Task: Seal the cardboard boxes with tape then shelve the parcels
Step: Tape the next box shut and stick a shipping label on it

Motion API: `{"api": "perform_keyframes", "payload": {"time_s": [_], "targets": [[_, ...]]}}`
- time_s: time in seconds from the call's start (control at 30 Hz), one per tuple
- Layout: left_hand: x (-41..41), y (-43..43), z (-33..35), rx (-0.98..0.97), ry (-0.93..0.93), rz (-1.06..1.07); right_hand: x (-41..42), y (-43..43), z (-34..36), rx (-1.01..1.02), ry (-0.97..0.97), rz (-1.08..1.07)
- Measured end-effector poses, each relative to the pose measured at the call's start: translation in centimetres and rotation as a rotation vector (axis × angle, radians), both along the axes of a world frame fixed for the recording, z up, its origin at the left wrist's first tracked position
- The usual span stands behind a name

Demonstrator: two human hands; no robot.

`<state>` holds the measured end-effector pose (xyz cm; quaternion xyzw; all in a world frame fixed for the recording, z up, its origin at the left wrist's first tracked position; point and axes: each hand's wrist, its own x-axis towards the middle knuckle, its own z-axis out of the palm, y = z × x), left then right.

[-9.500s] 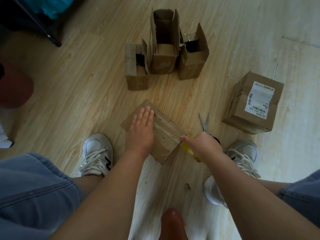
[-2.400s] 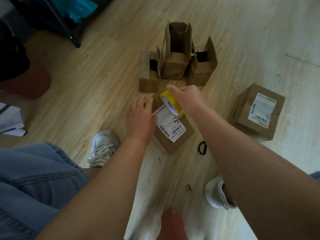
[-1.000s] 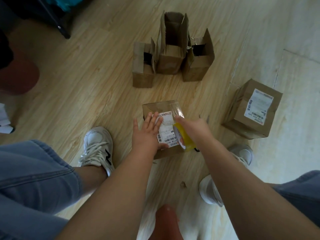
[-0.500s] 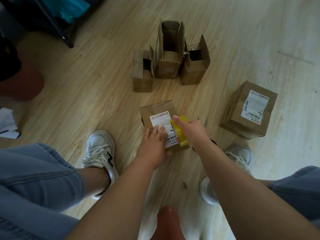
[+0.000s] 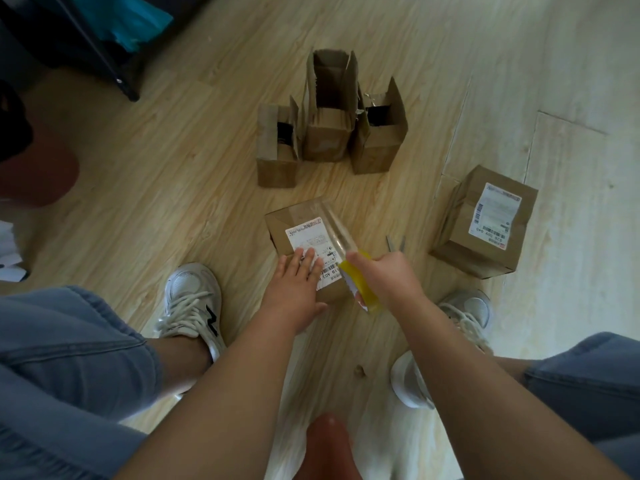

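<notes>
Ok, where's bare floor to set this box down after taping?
Widest bare floor: left of the open boxes, beyond the left shoe. A narrower strip between the open boxes and the rightmost box. Crowded around the box being taped: left hand, right hand, tape roll, scissors.

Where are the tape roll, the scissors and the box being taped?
tape roll [image 5: 362, 291], head view, yellow outer band.
scissors [image 5: 390, 244], head view, one bare blade.
box being taped [image 5: 282, 223], head view, bare cardboard beside the label.
</notes>
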<state>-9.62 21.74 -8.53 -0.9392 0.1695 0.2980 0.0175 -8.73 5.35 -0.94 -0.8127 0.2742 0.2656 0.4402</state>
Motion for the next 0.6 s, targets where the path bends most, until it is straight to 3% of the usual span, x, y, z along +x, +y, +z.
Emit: {"api": "perform_keyframes", "payload": {"time_s": [0.43,0.6], "targets": [[0.5,-0.4,0.0,0.042,0.003,0.015,0.1,-0.5,-0.5,-0.178,0.223,0.129],[0.6,-0.5,0.2,0.04,-0.019,0.025,-0.1,-0.9,-1.2,-0.344,0.186,0.144]]}}
